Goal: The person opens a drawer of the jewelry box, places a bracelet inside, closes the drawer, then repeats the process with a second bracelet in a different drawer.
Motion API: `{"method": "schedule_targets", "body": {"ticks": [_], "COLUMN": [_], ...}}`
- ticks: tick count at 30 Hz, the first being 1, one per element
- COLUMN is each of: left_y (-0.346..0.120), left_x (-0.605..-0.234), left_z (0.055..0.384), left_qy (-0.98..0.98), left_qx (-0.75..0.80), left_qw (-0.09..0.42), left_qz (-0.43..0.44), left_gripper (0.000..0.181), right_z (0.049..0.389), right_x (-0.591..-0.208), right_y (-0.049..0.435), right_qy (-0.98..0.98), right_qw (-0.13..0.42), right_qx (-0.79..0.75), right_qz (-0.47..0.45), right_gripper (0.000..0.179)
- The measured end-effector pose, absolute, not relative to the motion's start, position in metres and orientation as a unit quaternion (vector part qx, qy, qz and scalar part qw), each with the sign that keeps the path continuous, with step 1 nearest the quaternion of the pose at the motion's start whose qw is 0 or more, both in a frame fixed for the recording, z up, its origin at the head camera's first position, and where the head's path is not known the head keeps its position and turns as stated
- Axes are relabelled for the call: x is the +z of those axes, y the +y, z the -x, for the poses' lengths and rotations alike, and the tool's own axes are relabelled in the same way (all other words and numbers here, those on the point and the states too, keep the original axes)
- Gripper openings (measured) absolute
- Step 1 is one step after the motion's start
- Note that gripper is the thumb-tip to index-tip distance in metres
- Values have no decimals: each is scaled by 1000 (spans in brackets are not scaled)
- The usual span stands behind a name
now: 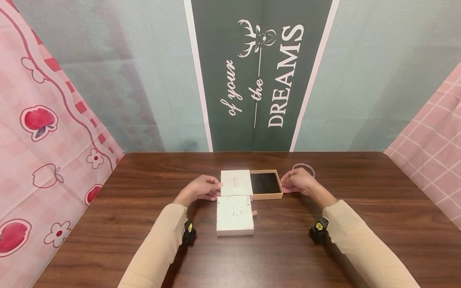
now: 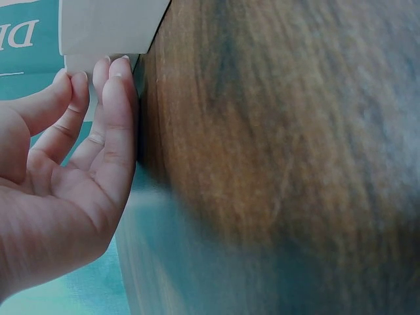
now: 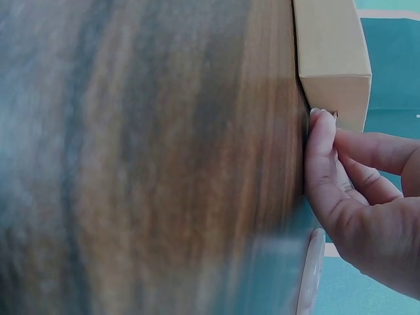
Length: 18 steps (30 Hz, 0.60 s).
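A flat white box sleeve (image 1: 235, 183) with small pink print lies mid-table. Out of its right end comes a tan-edged drawer (image 1: 266, 196) with a dark lining. My left hand (image 1: 204, 187) is at the sleeve's left end; in the left wrist view its nearly straight fingertips (image 2: 118, 72) meet the sleeve's edge (image 2: 111, 33). At the drawer's far right end, my right hand (image 1: 298, 181) pinches a small tab between thumb and forefinger; the fingers mostly hide the tab. The drawer's tan end wall (image 3: 338, 95) shows in the right wrist view.
A second white box (image 1: 235, 214), speckled on top with a pink pull tab (image 1: 254, 213), lies directly in front of the sleeve. Behind my right hand is a pale ring (image 1: 309, 167). Printed curtains (image 1: 162, 80) stand beyond the wooden table (image 1: 273, 256).
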<state>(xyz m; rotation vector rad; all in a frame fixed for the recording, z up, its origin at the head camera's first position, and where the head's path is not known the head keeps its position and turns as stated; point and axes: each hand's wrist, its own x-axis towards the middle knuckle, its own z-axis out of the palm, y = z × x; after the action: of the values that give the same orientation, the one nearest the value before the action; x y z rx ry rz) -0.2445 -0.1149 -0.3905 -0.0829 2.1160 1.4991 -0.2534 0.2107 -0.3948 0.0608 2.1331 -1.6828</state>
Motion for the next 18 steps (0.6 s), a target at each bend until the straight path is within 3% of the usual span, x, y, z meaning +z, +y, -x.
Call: {"method": "schedule_targets", "body": {"ticks": [18], "left_y": [-115], "left_x": [-392], "left_z": [246], "left_qy": [784], "left_qx": [556], "left_qw": [274], "left_qz": [30], "left_gripper": [15], "right_z": [252], "right_x": [-395], "right_y": [213], "right_qy": [757], "right_qw": [221], "right_qx": [-615], "right_qz": [-12], "right_gripper": [12]}}
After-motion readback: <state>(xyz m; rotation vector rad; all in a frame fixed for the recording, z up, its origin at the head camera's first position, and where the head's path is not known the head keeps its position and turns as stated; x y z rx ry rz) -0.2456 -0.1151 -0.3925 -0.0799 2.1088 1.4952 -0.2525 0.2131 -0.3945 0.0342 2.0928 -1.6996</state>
